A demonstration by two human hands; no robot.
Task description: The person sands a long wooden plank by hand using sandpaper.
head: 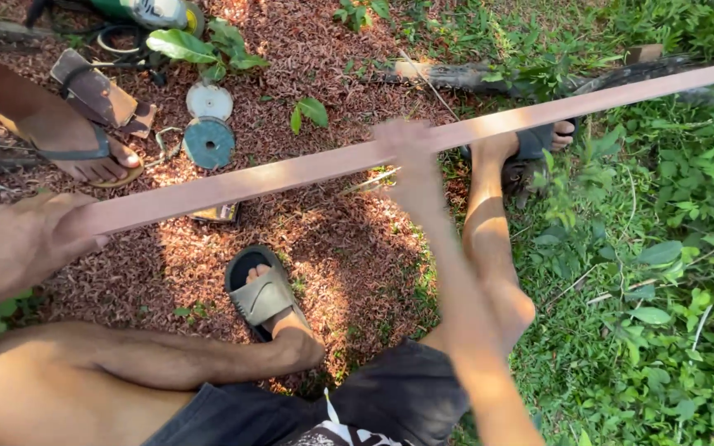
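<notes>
A long, thin reddish wooden strip (pixel 291 169) runs across the view from lower left to upper right, above the ground. My left hand (pixel 22 239) grips its near end at the left edge. My right hand (pixel 406 149), blurred, wraps around the strip near its middle, arm stretched forward. Below the strip are my bent legs and my foot in a grey slide sandal (pixel 259 293).
Red wood chips cover the ground (pixel 349 239). Two grinding discs (pixel 208 124) lie near an angle grinder (pixel 146 12) and its cable. Another person's sandalled foot (pixel 84 153) stands at upper left. Green plants and grass (pixel 654 272) fill the right side; a log (pixel 456 76) lies behind.
</notes>
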